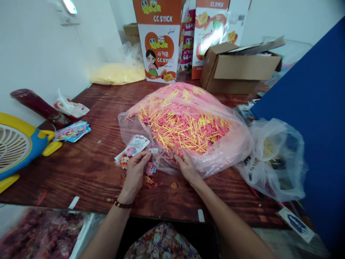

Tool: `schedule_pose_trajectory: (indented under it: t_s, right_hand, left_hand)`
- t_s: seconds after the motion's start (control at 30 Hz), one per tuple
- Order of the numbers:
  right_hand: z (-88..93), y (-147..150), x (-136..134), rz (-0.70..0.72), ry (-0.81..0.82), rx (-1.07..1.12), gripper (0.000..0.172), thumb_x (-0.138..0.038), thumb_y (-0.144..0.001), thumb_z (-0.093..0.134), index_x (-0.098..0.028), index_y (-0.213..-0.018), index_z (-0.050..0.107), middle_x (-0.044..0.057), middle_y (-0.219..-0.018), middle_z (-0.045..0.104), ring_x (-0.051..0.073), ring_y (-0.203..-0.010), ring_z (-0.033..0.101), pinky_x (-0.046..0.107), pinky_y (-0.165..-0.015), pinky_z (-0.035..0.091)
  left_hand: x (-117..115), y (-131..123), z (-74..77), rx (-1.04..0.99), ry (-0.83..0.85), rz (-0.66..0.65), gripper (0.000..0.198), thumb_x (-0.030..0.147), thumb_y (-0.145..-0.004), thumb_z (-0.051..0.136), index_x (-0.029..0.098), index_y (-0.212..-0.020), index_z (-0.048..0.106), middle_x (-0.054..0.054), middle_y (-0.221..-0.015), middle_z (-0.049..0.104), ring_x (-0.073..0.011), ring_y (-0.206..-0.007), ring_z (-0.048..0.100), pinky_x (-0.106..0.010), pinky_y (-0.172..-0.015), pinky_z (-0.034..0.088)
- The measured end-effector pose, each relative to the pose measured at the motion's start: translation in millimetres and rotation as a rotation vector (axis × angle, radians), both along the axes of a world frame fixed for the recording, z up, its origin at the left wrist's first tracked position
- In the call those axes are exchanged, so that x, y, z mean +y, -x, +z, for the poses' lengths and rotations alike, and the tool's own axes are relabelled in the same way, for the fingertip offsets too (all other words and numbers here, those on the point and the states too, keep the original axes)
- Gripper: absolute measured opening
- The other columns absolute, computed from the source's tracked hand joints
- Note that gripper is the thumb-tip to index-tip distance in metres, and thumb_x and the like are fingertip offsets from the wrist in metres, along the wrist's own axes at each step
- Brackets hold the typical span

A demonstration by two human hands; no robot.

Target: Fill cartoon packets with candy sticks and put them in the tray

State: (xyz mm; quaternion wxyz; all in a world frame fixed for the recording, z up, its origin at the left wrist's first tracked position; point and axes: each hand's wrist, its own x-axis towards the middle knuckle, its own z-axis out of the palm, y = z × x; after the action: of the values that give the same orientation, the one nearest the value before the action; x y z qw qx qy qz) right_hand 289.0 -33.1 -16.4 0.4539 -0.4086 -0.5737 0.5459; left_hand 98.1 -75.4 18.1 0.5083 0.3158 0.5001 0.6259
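Note:
A large clear plastic bag point(231, 151) lies open in the middle of the table, full of thin pink and yellow sticks point(185, 131). My left hand point(136, 172) pinches a small printed packet point(150, 169) by its upper edge, to the left of the bag's mouth. Beside those fingers lies a small stack of white printed packets point(134, 145). At the near edge of the bag, my right hand point(187, 168) has its fingers closed round a few pink sticks point(176, 155); the fingertips are partly hidden among them.
A yellow and blue fan point(20, 144) and a pile of packets point(74, 131) stand left. Printed cartons point(163, 46), an open cardboard box point(239, 68) and a yellow-filled bag point(118, 73) line the back. On the right are another plastic bag point(285, 158) and a blue panel point(312, 100).

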Motion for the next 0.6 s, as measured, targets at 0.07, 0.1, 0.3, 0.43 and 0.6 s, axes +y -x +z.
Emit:
schedule_pose_trajectory:
  t_s: [0.07, 0.1, 0.3, 0.43, 0.6]
  right_hand:
    - [-0.7, -0.6, -1.0, -0.008, -0.021, -0.032, 0.012, -0.034, -0.093, 0.052, -0.025, -0.097, 0.059, 0.003, -0.097, 0.068, 0.020, -0.096, 0.061, 0.036, -0.095, 0.045]
    - [-0.4, -0.7, -1.2, -0.006, -0.029, -0.062, 0.012, -0.033, -0.092, 0.052, -0.025, -0.094, 0.060, 0.003, -0.096, 0.068, 0.020, -0.095, 0.061, 0.036, -0.094, 0.045]
    - [4.0, 0.7, -0.4, -0.007, -0.007, 0.005, 0.013, -0.034, -0.090, 0.053, -0.025, -0.095, 0.062, 0.001, -0.084, 0.069, 0.020, -0.088, 0.064, 0.035, -0.089, 0.046]
    - [1.1, 0.1, -0.6, 0.001, -0.018, 0.017, 0.016, -0.034, -0.090, 0.056, -0.025, -0.100, 0.065, 0.001, -0.088, 0.073, 0.020, -0.087, 0.066, 0.035, -0.088, 0.047]
    - [-5.1, 1.5, 0.2, -0.020, 0.035, 0.020, 0.016, -0.036, -0.085, 0.060, -0.024, -0.092, 0.069, 0.003, -0.087, 0.074, 0.021, -0.085, 0.068, 0.038, -0.086, 0.050]
  left_hand:
    - [-3.4, 2.7, 1.5, -0.016, 0.011, 0.023, 0.024, 0.036, -0.071, 0.081, 0.015, -0.078, 0.073, -0.001, -0.074, 0.069, -0.0104, -0.067, 0.059, -0.019, -0.061, 0.046]
    - [-5.1, 3.5, 2.4, -0.021, 0.019, 0.035, 0.024, 0.036, -0.070, 0.082, 0.015, -0.077, 0.073, -0.001, -0.073, 0.068, -0.0102, -0.065, 0.059, -0.019, -0.060, 0.046]
    - [-12.1, 0.2, 10.2, -0.014, 0.037, 0.021, 0.023, 0.036, -0.069, 0.082, 0.015, -0.076, 0.073, 0.001, -0.070, 0.067, -0.0078, -0.061, 0.055, -0.017, -0.056, 0.044]
    - [-13.9, -0.9, 15.0, -0.038, 0.055, 0.049, 0.025, 0.036, -0.067, 0.084, 0.015, -0.077, 0.074, 0.001, -0.071, 0.067, -0.0080, -0.061, 0.056, -0.017, -0.056, 0.044]
    - [-18.1, 2.5, 7.7, 0.020, 0.050, 0.002, 0.023, 0.036, -0.072, 0.080, 0.015, -0.079, 0.073, 0.001, -0.069, 0.066, -0.0081, -0.058, 0.055, -0.018, -0.054, 0.044]
